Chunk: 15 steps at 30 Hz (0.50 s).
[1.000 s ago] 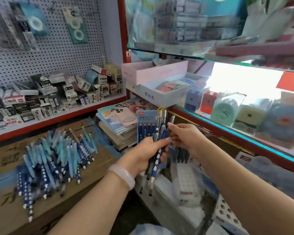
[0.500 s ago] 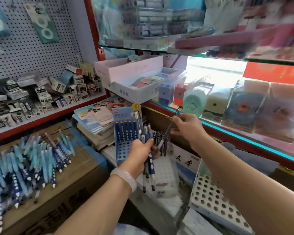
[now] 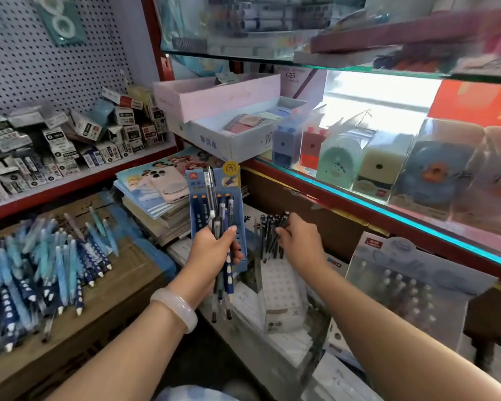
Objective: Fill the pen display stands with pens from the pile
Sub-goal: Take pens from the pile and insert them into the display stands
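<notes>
My left hand point(image 3: 211, 250) grips a bundle of pens point(image 3: 221, 227), dark and blue ones, held upright in front of a blue pen display stand point(image 3: 198, 183). My right hand point(image 3: 298, 241) pinches a dark pen point(image 3: 281, 224) among several dark pens standing in a white perforated display stand point(image 3: 281, 285). A pile of blue pens point(image 3: 41, 270) lies on the cardboard box point(image 3: 122, 287) at the left. Another perforated stand point(image 3: 411, 287) with a few pens sits at the right.
A stack of notebooks point(image 3: 154, 198) with a phone case on top lies behind the blue stand. Small boxes fill the left shelf point(image 3: 70, 180). A glass shelf point(image 3: 388, 209) with packaged sharpeners and trays runs along the right, close above my right hand.
My right hand moved down from the bundle with one dark pen to the pens standing in the white stand. My left hand stayed on the bundle. The camera turned right.
</notes>
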Available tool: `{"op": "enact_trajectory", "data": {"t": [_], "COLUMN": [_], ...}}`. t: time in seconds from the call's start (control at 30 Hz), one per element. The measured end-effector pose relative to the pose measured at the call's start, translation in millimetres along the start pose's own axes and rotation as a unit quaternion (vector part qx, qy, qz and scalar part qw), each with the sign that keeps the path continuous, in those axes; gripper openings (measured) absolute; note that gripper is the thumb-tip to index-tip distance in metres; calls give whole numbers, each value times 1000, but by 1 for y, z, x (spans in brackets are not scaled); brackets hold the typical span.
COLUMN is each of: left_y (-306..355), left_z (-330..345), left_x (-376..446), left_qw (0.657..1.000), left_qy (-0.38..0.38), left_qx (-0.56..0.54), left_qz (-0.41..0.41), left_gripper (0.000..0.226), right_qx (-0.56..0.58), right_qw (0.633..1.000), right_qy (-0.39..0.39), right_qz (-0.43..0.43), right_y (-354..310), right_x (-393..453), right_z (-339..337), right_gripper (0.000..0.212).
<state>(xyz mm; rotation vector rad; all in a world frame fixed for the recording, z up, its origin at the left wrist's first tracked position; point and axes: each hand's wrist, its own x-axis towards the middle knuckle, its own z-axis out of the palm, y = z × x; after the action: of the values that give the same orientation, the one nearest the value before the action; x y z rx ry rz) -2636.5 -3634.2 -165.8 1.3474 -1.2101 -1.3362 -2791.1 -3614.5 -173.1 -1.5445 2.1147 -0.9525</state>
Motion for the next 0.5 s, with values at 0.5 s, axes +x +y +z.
{"op": "enact_trajectory", "data": {"t": [0.5], "left_y": [-5], "left_z": [-2], "left_x": [4], "left_qw": [999], "left_qy": [-37], "left_qx": [9], "left_qz": [10], "left_gripper": [19], "right_qx": [-148], "right_qw": [985], "right_qy": [-83], "right_qz": [-7], "right_y": [7], "right_x": [9], "right_z": [43], "right_gripper": [21]}}
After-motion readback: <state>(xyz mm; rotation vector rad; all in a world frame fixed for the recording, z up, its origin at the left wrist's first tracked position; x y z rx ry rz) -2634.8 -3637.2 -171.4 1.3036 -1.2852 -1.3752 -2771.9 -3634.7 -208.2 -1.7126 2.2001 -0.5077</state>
